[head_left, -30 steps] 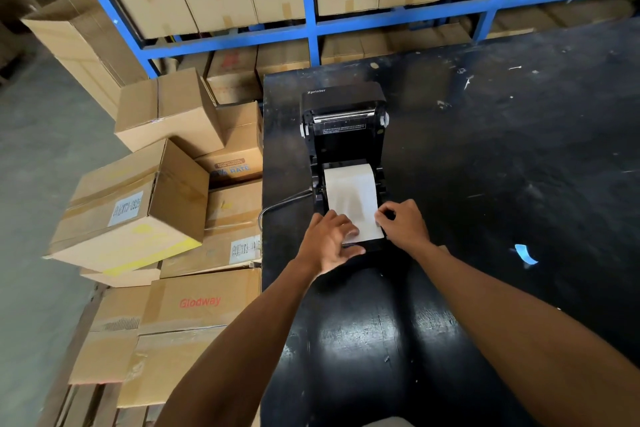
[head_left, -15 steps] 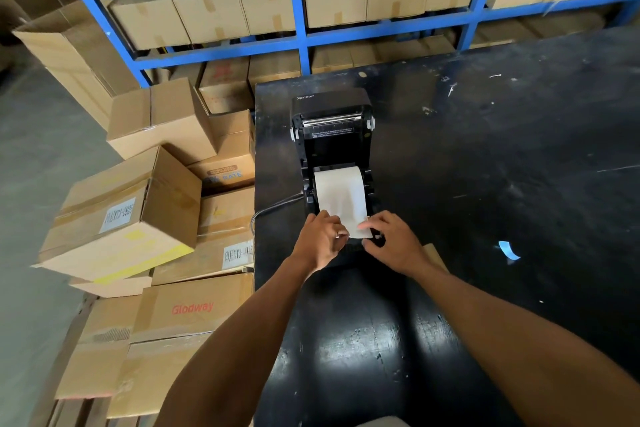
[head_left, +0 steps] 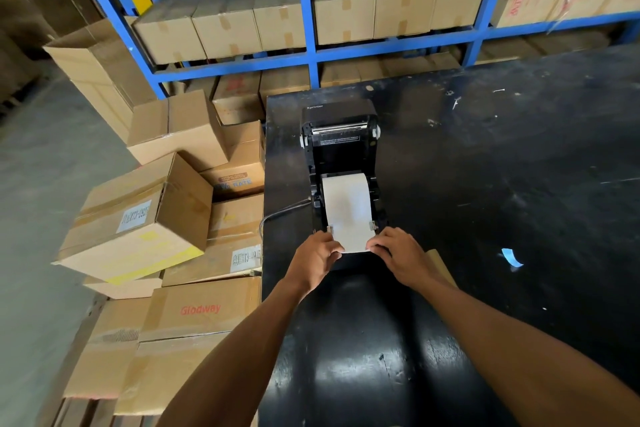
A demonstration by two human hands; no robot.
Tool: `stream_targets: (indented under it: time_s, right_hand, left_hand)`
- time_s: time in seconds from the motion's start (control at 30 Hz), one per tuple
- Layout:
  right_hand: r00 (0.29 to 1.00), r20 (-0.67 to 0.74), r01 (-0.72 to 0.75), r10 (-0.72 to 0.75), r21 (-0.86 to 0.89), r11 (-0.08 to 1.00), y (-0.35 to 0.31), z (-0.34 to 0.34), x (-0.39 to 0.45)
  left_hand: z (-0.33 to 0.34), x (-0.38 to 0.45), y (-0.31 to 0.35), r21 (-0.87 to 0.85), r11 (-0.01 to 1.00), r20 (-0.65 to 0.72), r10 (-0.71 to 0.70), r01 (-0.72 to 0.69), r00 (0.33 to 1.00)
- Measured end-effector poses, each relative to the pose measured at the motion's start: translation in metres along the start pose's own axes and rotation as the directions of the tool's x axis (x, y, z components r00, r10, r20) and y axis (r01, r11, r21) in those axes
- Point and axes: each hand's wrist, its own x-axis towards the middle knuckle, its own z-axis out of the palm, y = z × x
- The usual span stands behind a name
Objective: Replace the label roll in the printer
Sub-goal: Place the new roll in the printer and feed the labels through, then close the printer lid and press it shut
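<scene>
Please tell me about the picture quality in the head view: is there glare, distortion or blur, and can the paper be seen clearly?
Head view: a bright glare patch lies on the glossy black table near the camera; the wide angle bends the blue shelving and stretches the forearms; the white label paper in the open printer is sharp and evenly lit, with its near edge between the left hand and the right hand; the table's far right is dark.

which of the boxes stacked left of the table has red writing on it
The box printed "Glodway", low in the stack against the table's left edge. The neighbouring boxes show only white stickers, yellow tape or blue print.
</scene>
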Motion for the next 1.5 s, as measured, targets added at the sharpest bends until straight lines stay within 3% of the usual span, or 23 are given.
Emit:
stream_targets:
  time_s: [0.37, 0.7, 1.0, 1.1, 1.17, 1.23, 1.33, 1.4, 1.43, 1.5]
  right_hand:
    - [0.994, 0.101, 0.032, -0.038, 0.056, 0.998, 0.000, 0.001, -0.034]
    - [0.991, 0.123, 0.053, -0.055, 0.018, 0.998, 0.001, 0.004, -0.045]
    - [0.990, 0.112, 0.090, -0.089, 0.002, 0.996, 0.006, 0.003, -0.036]
    - [1.000, 0.003, 0.028, -0.028, 0.048, 0.998, 0.000, -0.006, -0.016]
    - [0.996, -0.091, -0.014, 0.022, 0.084, 0.996, -0.008, -0.017, 0.003]
    - [0.982, -0.165, -0.075, 0.095, 0.127, 0.989, -0.020, -0.030, 0.029]
    - [0.953, -0.169, -0.208, 0.252, 0.239, 0.948, -0.038, -0.050, 0.076]
    - [0.925, -0.149, -0.277, 0.349, 0.362, 0.890, -0.049, -0.065, 0.112]
    - [0.913, -0.148, -0.291, 0.381, 0.420, 0.860, -0.053, -0.074, 0.133]
    - [0.891, -0.131, -0.318, 0.435, 0.503, 0.804, -0.060, -0.088, 0.162]
  left_hand:
    - [0.017, -0.039, 0.010, -0.046, 0.997, -0.087, 0.058, -0.062, 0.995]
    - [0.024, -0.049, 0.016, -0.201, 0.980, -0.044, -0.023, 0.014, 0.999]
    - [0.007, -0.043, 0.004, 0.060, 0.984, 0.004, 0.166, -0.166, 0.986]
    - [-0.012, -0.023, -0.003, 0.014, 0.995, -0.119, 0.102, -0.101, 0.988]
    - [-0.028, 0.000, -0.009, -0.133, 0.990, -0.203, -0.073, 0.047, 0.977]
    - [-0.047, 0.031, -0.014, -0.392, 0.889, -0.219, -0.341, 0.238, 0.914]
    - [-0.080, 0.082, -0.016, -0.784, 0.470, -0.020, -0.671, 0.405, 0.741]
    - [-0.099, 0.115, -0.019, -0.880, 0.274, 0.070, -0.733, 0.388, 0.677]
    - [-0.108, 0.131, -0.022, -0.893, 0.247, 0.082, -0.732, 0.376, 0.676]
    - [-0.119, 0.154, -0.028, -0.877, 0.283, 0.080, -0.712, 0.389, 0.698]
